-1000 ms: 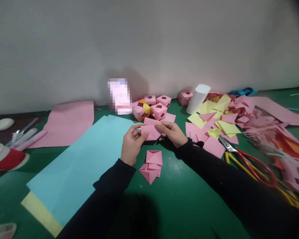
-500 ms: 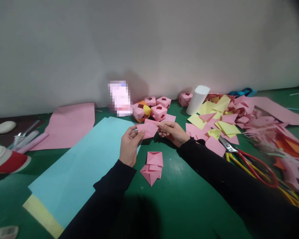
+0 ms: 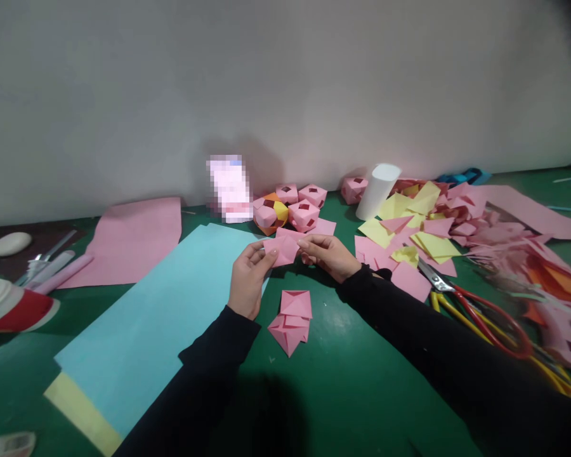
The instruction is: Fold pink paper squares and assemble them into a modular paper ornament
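Note:
Above the green table, a small folded piece of pink paper [image 3: 282, 251] is held between my two hands. My left hand [image 3: 250, 274] pinches its left side, thumb on the near face. At the right corner, my right hand [image 3: 330, 255] grips it between thumb and forefinger; the other fingers curl beneath. Below my hands, several folded pink paper units [image 3: 295, 304] lie on the table, partly overlapping. Just behind the held piece sit several pink paper balls [image 3: 304, 216] with openings in them, one with orange and yellow parts.
Blue paper sheets [image 3: 157, 317] lie at left, near a red-and-white cup [image 3: 16, 306]. A blurred-out upright screen [image 3: 231, 188] leans on the wall. At right are a white paper tube [image 3: 379, 190], yellow and pink pieces [image 3: 426, 244], red-handled scissors [image 3: 476, 311] and a pink glue gun [image 3: 559, 333].
The held pink paper has turned slightly and its right side looks more folded in. My right thumb has shifted a little left along its edge.

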{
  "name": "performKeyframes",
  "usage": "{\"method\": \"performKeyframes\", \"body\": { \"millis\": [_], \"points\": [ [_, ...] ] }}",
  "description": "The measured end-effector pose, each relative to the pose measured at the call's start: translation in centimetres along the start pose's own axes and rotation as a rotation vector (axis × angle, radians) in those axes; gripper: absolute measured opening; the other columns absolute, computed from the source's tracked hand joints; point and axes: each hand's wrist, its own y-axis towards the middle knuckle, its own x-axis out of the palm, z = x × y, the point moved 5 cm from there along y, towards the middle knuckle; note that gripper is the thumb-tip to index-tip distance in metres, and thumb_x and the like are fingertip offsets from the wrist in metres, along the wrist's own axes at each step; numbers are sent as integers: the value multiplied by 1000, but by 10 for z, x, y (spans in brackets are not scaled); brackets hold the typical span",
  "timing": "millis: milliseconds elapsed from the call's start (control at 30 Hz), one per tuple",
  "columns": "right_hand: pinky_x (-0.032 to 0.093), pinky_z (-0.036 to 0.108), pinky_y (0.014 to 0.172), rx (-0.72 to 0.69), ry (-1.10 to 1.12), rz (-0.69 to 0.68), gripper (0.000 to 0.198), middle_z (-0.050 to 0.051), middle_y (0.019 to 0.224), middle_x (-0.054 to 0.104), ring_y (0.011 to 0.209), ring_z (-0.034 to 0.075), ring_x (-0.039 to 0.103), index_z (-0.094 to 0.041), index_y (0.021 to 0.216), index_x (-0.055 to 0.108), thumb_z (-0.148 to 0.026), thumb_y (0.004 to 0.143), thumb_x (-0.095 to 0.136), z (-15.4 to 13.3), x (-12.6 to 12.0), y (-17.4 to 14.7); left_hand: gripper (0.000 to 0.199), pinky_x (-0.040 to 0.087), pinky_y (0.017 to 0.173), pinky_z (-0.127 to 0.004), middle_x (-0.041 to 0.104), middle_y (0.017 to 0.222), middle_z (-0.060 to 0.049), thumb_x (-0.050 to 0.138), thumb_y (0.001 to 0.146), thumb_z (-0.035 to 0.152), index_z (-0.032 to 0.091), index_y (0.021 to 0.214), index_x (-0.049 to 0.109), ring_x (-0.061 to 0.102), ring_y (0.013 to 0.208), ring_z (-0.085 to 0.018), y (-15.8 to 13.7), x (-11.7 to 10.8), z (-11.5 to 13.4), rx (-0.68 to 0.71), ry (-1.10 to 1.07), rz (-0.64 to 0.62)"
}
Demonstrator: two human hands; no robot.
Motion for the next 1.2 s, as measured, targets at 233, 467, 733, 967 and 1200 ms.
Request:
{"method": "performKeyframes", "body": {
  "millis": [233,467,733,967,1200],
  "points": [
    [43,20,54,15,5,-14,36,2,71,70,56,7,55,-16,75,72,-49,66,81,1,1,0,40,51,74,-25,73,87,-5,83,66,28,14,99,64,69,78,-16,1,-1,-3,12,36,-19],
    [43,19,54,6,-1,-24,35,0,66,65,55,6,55,-16,74,71,-50,66,81,1,1,0,41,51,78,-28,74,90,-7,82,66,29,14,99,64,69,83,-18,1,-1,-3,20,55,-16],
    [43,20,54,-44,-109,-63,34,-3,60,61,53,7,52,-17,74,69,-50,69,79,-3,3,-1,41,51,84,-33,73,94,-8,82,67,31,14,99,64,69,87,-20,0,0,-2,30,80,-32],
    [41,21,47,-11,-285,-71,43,-4,54,58,46,8,51,-17,65,59,-54,62,81,-6,11,-4,34,52,84,-33,73,92,-7,80,68,32,15,94,65,68,89,-20,-1,2,-1,56,169,-74],
    [35,21,41,-30,-448,-53,49,-2,52,58,41,8,48,-18,60,50,-59,65,76,-6,13,-9,26,52,82,-30,73,89,-5,77,69,28,16,89,66,67,84,-18,-4,5,2,80,251,-117]
  ]
}}
